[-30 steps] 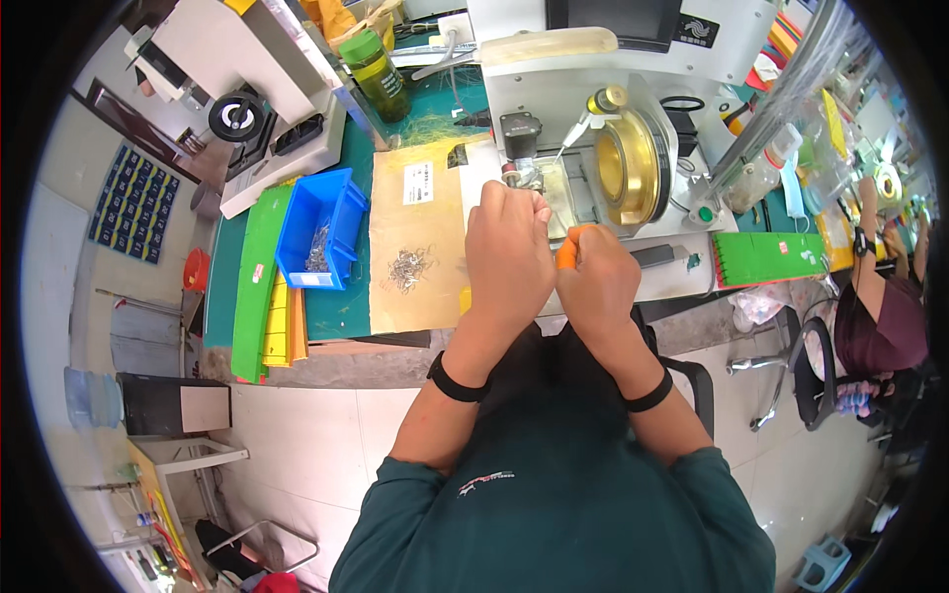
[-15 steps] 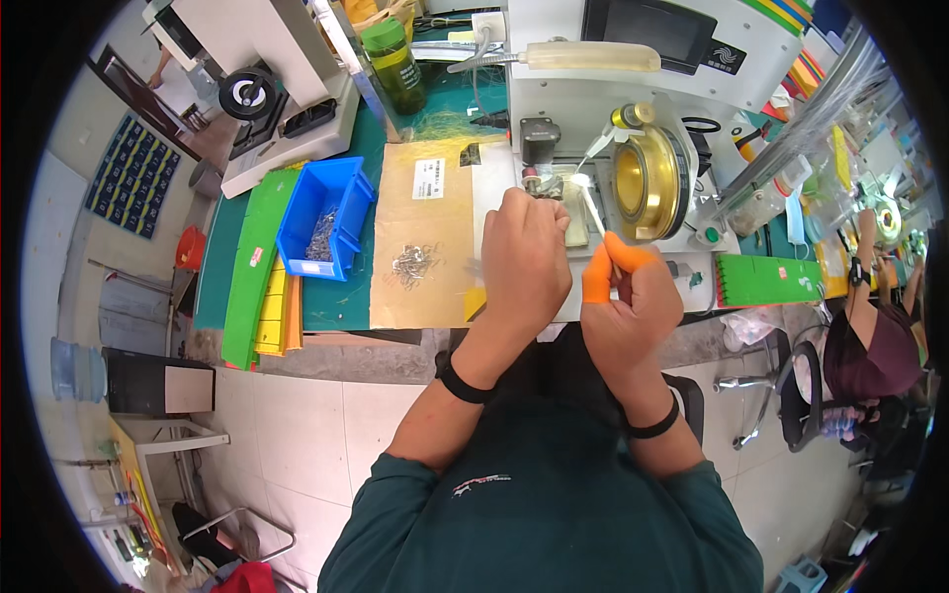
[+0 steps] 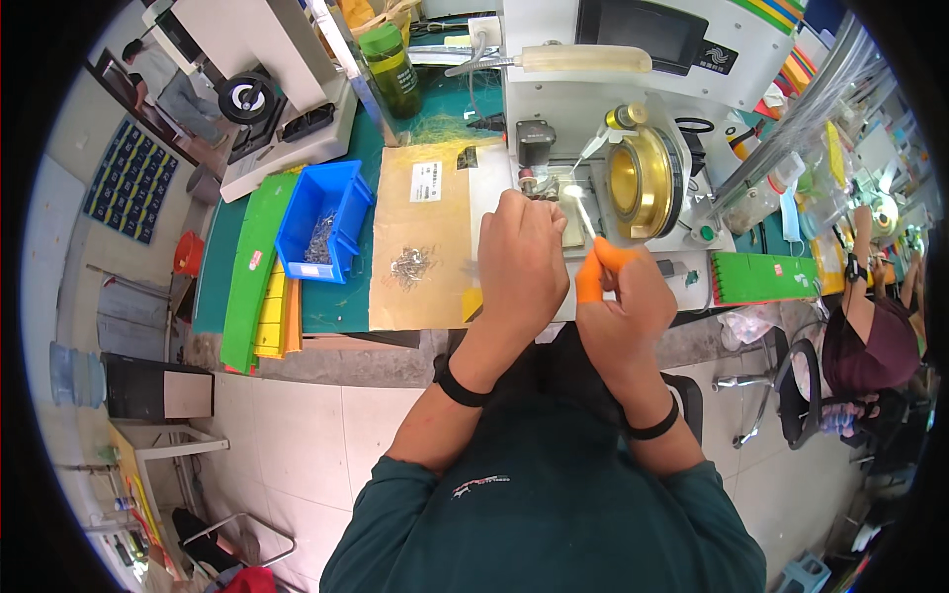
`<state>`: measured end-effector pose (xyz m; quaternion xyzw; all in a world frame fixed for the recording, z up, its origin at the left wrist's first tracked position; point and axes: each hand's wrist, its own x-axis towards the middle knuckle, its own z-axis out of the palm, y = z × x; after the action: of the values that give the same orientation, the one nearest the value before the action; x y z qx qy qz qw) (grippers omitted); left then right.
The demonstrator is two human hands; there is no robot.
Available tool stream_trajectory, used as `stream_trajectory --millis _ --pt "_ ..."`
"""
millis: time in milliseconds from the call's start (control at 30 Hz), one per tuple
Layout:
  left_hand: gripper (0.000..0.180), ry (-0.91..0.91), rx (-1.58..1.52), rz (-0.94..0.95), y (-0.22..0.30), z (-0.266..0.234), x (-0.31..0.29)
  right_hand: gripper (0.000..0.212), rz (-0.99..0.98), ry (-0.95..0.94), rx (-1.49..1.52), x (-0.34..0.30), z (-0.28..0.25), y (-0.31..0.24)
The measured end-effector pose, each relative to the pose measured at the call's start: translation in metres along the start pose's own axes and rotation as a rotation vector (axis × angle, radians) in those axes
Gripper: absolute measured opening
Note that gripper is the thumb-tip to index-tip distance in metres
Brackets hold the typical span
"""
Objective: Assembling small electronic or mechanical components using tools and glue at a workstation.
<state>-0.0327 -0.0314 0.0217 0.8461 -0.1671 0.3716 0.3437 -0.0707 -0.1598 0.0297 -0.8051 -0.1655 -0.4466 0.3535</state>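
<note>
My left hand (image 3: 524, 262) is closed at the front of a white bench machine (image 3: 657, 74), its fingertips beside a small metal fixture with a red part (image 3: 527, 178). Whatever those fingers hold is hidden. My right hand (image 3: 630, 301), orange covers on its thumb and index finger, pinches a thin white stick (image 3: 587, 214). Its brightly lit tip points up and left, over a small pale plate (image 3: 574, 233) on the machine. A brass-coloured wheel (image 3: 633, 186) stands just right of the stick, and a white nozzle (image 3: 591, 148) slants down above it.
Left of my hands lies a brown cardboard sheet (image 3: 425, 296) with a pile of small metal pins (image 3: 408, 265). Beyond it stands a blue bin (image 3: 318, 222) of similar parts, next to green strips (image 3: 255, 267). A green bottle (image 3: 392, 71) stands behind; co-workers sit at far right (image 3: 870, 341).
The view has shifted slightly. My right hand still pinches the stick, and my left hand stays by the fixture. At the far upper left, another person has come further into view.
</note>
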Motion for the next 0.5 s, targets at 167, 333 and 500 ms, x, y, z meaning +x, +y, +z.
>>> stream_trajectory --millis 167,333,500 --pt "0.006 -0.031 -0.005 -0.045 0.012 -0.01 0.008 0.02 0.007 0.051 -0.025 -0.024 0.017 0.021" --pt "0.005 -0.053 -0.005 -0.067 0.013 -0.017 0.012 0.021 0.025 -0.104 -0.251 -0.032 0.045 0.039" --pt "0.004 -0.09 0.012 -0.077 0.013 -0.018 0.01 0.023 0.085 -0.104 -0.252 -0.043 0.027 0.004"
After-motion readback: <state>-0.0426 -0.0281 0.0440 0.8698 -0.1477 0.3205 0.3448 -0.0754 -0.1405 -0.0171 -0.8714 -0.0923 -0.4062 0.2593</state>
